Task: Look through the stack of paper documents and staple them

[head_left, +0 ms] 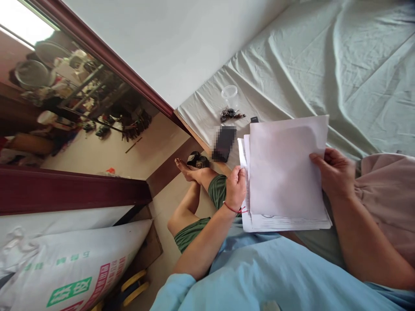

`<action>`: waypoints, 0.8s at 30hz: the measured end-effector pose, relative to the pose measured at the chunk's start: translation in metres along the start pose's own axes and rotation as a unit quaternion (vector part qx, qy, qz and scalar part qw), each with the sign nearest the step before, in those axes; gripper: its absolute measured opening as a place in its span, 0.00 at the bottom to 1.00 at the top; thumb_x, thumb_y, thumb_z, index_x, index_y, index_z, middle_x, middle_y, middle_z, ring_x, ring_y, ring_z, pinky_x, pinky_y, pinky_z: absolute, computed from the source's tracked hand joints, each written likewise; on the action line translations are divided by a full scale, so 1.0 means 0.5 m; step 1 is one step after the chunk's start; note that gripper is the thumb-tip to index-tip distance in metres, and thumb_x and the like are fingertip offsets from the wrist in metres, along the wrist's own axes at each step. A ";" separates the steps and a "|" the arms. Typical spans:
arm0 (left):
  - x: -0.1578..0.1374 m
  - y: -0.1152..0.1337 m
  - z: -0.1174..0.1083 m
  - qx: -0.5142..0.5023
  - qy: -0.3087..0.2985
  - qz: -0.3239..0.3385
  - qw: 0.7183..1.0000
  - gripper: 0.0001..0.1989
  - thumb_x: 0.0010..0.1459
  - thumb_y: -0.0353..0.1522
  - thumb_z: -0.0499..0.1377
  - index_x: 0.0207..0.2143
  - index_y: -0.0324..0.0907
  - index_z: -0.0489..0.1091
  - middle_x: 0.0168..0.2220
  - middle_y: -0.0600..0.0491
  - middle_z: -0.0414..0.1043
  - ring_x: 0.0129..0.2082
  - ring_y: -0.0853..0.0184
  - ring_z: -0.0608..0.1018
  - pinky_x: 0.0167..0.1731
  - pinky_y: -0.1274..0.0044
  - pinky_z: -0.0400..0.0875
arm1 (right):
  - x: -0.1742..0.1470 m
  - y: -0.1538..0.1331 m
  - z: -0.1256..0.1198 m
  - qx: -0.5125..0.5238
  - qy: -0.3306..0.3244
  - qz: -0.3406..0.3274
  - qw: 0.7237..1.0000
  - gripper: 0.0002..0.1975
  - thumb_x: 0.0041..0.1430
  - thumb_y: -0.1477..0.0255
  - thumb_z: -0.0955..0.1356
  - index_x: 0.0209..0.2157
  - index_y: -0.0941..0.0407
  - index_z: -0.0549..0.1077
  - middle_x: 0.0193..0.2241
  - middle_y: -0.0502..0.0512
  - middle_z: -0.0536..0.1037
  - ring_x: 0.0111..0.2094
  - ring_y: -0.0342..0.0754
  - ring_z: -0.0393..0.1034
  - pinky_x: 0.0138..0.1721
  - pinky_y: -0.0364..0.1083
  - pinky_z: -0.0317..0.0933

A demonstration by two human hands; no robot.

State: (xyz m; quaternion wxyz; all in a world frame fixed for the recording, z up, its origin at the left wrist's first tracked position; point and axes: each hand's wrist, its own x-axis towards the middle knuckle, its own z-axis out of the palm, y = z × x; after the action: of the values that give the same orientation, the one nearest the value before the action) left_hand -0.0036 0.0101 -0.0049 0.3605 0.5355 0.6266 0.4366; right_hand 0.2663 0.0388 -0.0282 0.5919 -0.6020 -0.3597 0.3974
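Note:
Between my hands is a loose stack of paper sheets (287, 168), its top sheet blank and its edges uneven. Printed lines show on the lower sheets along the near and left edges. My left hand (236, 188), with a red string round the wrist, is closed on the stack's left edge. At the right edge my right hand (335, 170) grips the sheets, thumb on top and fingers curled behind. The stack is held over my lap, at the edge of the bed. Some fingers are hidden behind the paper.
On the pale bed sheet (301, 73) lie a dark phone-like object (225, 142), a bunch of keys (231, 114) and a clear plastic cup (230, 96). Pink cloth (385, 194) is at the right. Dark shoes (198, 160) stand on the floor. A white printed sack (74, 263) fills the lower left.

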 end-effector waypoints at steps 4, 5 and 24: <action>0.002 0.034 -0.007 -0.030 -0.046 0.040 0.998 0.19 0.64 0.48 0.56 0.30 0.43 0.68 0.25 0.56 0.64 0.26 0.70 0.66 0.31 0.77 0.63 | 0.008 -0.020 0.009 0.182 0.090 -0.044 0.978 0.14 0.37 0.73 0.78 0.28 0.56 0.76 0.27 0.47 0.78 0.27 0.39 0.67 0.36 0.42 0.64; -0.003 0.039 -0.012 -0.028 -0.054 0.046 0.997 0.20 0.64 0.49 0.56 0.29 0.43 0.68 0.24 0.56 0.63 0.25 0.70 0.65 0.29 0.77 0.62 | 0.010 -0.024 0.009 0.204 0.102 -0.054 0.972 0.13 0.36 0.75 0.78 0.28 0.56 0.76 0.28 0.47 0.78 0.28 0.39 0.68 0.38 0.42 0.64; 0.076 -0.041 0.023 -0.015 0.003 -0.013 1.000 0.11 0.63 0.39 0.58 0.31 0.42 0.69 0.25 0.56 0.68 0.26 0.70 0.70 0.31 0.77 0.64 | 0.009 0.002 -0.004 0.073 0.005 0.044 0.996 0.14 0.44 0.64 0.77 0.33 0.51 0.75 0.28 0.47 0.78 0.25 0.43 0.66 0.30 0.48 0.64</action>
State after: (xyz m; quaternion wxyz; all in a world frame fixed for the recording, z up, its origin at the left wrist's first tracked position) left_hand -0.0066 0.0483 -0.0276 0.3719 0.5204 0.6281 0.4431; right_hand 0.2702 0.0421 -0.0293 0.6179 -0.5741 -0.3001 0.4456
